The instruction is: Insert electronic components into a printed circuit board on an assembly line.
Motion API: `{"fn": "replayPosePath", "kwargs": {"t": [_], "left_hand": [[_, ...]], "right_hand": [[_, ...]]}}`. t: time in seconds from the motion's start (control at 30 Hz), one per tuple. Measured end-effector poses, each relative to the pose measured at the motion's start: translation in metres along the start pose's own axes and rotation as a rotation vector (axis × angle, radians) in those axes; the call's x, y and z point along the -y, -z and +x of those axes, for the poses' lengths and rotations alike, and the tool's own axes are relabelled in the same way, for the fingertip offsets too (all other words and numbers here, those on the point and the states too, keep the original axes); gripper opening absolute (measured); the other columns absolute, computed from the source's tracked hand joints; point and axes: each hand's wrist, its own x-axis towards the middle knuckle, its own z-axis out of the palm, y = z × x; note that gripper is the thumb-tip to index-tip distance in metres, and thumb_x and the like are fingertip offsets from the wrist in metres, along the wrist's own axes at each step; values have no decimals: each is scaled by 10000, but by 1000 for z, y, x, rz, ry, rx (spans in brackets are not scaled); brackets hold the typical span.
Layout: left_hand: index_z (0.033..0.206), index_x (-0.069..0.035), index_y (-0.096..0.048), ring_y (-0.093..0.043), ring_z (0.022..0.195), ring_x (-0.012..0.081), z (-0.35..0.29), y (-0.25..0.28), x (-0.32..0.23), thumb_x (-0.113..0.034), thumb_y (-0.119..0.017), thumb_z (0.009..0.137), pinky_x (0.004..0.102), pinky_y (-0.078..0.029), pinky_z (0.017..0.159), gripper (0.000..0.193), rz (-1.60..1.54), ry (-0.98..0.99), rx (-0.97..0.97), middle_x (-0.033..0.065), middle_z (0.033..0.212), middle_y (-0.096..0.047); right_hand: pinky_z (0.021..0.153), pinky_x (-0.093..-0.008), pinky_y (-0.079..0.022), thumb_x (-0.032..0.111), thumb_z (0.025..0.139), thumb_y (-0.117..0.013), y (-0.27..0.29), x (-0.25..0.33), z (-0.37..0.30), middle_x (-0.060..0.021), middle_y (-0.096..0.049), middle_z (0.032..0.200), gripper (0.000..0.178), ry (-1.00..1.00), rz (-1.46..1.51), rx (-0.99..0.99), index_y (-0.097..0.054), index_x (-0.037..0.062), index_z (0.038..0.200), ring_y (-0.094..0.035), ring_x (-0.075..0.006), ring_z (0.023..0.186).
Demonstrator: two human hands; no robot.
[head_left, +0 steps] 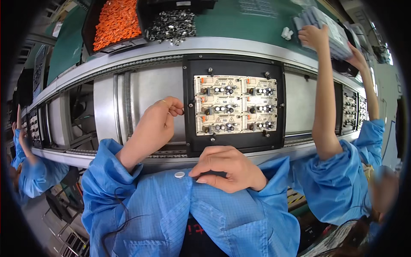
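A black carrier frame [233, 142] rests on the conveyor in front of me. It holds a pale panel of circuit boards [234, 105], fitted with capacitors and small orange parts. My left hand [157, 123] is at the frame's left edge, its fingers curled and closed. Their tips come up against that edge, and what they grip, if anything, is hidden. Below the frame, close to my jacket, my right hand [229, 168] hangs over the near rail. Its thumb and forefinger are apart, with nothing visible between them.
Beyond the far rail [162, 50], a black bin of orange parts [116, 25] stands beside a heap of small metal-and-black parts [172, 25]. At right, a co-worker's arms [324, 94] reach across the line to a stack of grey trays [327, 32]. Another worker [36, 171] is at far left.
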Motion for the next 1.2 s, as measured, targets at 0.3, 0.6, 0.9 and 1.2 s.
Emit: {"fn": "replayPosePath", "kwargs": {"t": [0.3,0.6,0.9,1.2], "left_hand": [[1112,74,-581,-623,957,234,46,-52,-11,129,-353,799,331,-504,861,391,3,-161,177,161,952,-657],[1309,-16,-540,-512,1237,294,59,-81,-14,-53,-453,952,388,-439,1014,369,-93,-307,358,199,1341,-510],[1411,-15,-483,-443,1343,206,-22,-62,-51,-418,-333,1080,341,-347,1125,543,-1512,264,1043,111,1444,-473],[1360,29,-517,-584,1183,183,-50,-8,4,-240,-444,1056,321,-446,1025,413,-825,-62,499,126,1256,-633]], "right_hand": [[691,-357,-536,37,825,-737,4,-4,-19,-118,-732,883,153,-39,-82,-41,-721,-8,970,-667,-263,793],[690,-348,-539,44,837,-733,-4,-1,-10,-111,-724,866,177,-62,-80,-131,-715,-14,1003,-672,-242,799],[592,-350,-482,111,861,-725,-57,45,94,-79,-660,794,179,481,104,105,-677,21,1008,-612,-247,706],[647,-356,-522,135,848,-688,-63,57,160,-94,-673,875,220,587,-233,5,-683,49,1051,-641,-277,759]]}}
